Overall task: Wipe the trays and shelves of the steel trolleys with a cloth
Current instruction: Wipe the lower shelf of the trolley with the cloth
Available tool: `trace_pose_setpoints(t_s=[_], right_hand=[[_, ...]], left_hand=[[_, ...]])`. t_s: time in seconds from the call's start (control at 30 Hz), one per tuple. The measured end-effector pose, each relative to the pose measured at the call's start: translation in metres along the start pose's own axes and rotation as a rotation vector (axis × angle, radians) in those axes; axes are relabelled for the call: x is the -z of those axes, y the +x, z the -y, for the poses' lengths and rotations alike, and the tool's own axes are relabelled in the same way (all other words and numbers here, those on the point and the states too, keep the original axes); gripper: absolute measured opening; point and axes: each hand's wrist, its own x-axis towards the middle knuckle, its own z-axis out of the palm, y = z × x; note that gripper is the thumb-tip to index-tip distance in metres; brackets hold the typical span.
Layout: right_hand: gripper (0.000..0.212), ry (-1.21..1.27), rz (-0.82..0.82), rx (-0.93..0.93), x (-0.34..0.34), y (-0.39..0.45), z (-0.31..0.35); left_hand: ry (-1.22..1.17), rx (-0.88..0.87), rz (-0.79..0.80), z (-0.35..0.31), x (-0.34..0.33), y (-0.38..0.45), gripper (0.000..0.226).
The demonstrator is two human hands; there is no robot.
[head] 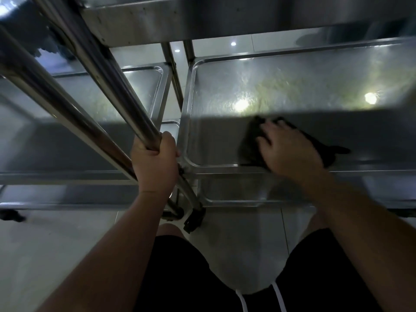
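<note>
The right hand (290, 149) is lying flat on a dark cloth (249, 145), its fingers spread and fairly straight, pressing the cloth down onto the steel tray (292, 86) of the right-hand trolley. The cloth is sitting near the tray's front rim, toward its left corner, with one dark end trailing out to the right of the hand (the hand and cloth are blurred, so the exact finger positions are hard to read). The front half of this tray is lying in shadow, while its far half is catching bright reflections of ceiling lights.

The left hand (155, 161) is gripping a slanting steel tube (126, 104) of the trolley frame, fingers and thumb curled fully round it just beside the tray's front left corner. A second, parallel tube (56, 102) is running up and away to the left of it.

Left of these tubes, the tray of a neighbouring trolley (94, 91) is sitting at about the same height, standing just beside the first with a narrow gap between them. An upper shelf (202, 21) is overhanging both along the top of the view. Below the wiped tray, a lower shelf (236, 192) is showing, and a black caster (194, 218) is resting on the pale tiled floor (56, 244). The person's black shorts (180, 278) with white drawstrings are filling the bottom of the view.
</note>
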Motion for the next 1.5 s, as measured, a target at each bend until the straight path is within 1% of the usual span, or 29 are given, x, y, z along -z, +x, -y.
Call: trace_pose_setpoints(t_s=[0.07, 0.13, 0.2, 0.27, 0.33, 0.4, 0.47, 0.53, 0.63, 0.73, 0.77, 0.83, 0.93, 1.0, 1.07, 1.13, 1.2, 1.27, 1.4, 1.5], right_hand=[[0.061, -0.034, 0.010, -0.190, 0.011, 0.003, -0.028], [0.065, -0.038, 0.013, -0.333, 0.009, 0.013, -0.028], [0.068, -0.029, -0.024, -0.426, 0.002, 0.027, -0.003], [0.070, -0.030, -0.029, -0.436, -0.008, 0.044, 0.034], [0.071, -0.028, -0.008, -0.391, -0.018, 0.065, 0.075], [0.072, -0.018, 0.037, -0.302, -0.027, 0.081, 0.120], [0.071, -0.004, 0.070, -0.144, -0.037, 0.089, 0.159], [0.072, 0.010, 0.102, 0.047, -0.044, 0.090, 0.182], [0.076, 0.000, 0.169, 0.252, -0.042, 0.088, 0.179], [0.075, -0.015, 0.165, 0.348, -0.035, 0.077, 0.146], [0.074, -0.027, 0.148, 0.335, -0.033, 0.075, 0.132], [0.073, -0.039, 0.101, 0.236, -0.022, 0.072, 0.094], [0.064, -0.042, -0.030, -0.015, 0.004, 0.070, 0.023], [0.065, -0.051, -0.050, -0.198, 0.013, 0.067, -0.011], [0.071, -0.078, -0.011, -0.332, 0.010, 0.069, -0.015], [0.074, -0.089, 0.010, -0.394, 0.003, 0.076, 0.004], [0.075, -0.086, -0.001, -0.345, -0.004, 0.084, 0.036], [0.074, -0.072, 0.013, -0.216, -0.014, 0.091, 0.074], [0.071, -0.037, 0.119, 0.073, -0.036, 0.092, 0.145], [0.069, -0.050, 0.170, 0.213, -0.042, 0.080, 0.159]], left_hand=[[-0.017, -0.012, -0.014, 0.001, -0.002, -0.001, 0.032], [-0.066, -0.012, -0.035, 0.003, -0.005, 0.000, 0.033], [-0.103, -0.014, -0.042, 0.006, -0.007, 0.000, 0.035], [-0.108, -0.025, -0.046, 0.009, -0.007, 0.001, 0.037], [-0.108, -0.041, -0.050, 0.012, -0.007, 0.003, 0.038], [-0.098, -0.052, -0.069, 0.016, -0.006, 0.005, 0.037], [-0.093, -0.051, -0.069, 0.019, -0.005, 0.007, 0.035], [-0.101, -0.058, -0.055, 0.021, -0.004, 0.009, 0.032], [-0.104, -0.092, -0.060, 0.023, -0.004, 0.010, 0.030], [-0.100, -0.090, -0.062, 0.023, -0.005, 0.008, 0.029], [-0.101, -0.085, -0.063, 0.024, -0.005, 0.008, 0.029], [-0.098, -0.081, -0.057, 0.026, -0.004, 0.007, 0.031], [-0.092, -0.084, -0.040, 0.026, -0.003, 0.007, 0.033], [-0.105, -0.075, -0.052, 0.025, -0.005, 0.007, 0.031], [-0.127, -0.068, -0.068, 0.024, -0.007, 0.008, 0.031], [-0.124, -0.078, -0.079, 0.025, -0.008, 0.008, 0.028], [-0.108, -0.086, -0.086, 0.025, -0.007, 0.009, 0.025], [-0.084, -0.077, -0.097, 0.025, -0.007, 0.011, 0.025], [-0.072, -0.085, -0.093, 0.024, -0.006, 0.013, 0.025], [-0.076, -0.111, -0.066, 0.021, -0.004, 0.012, 0.027]])
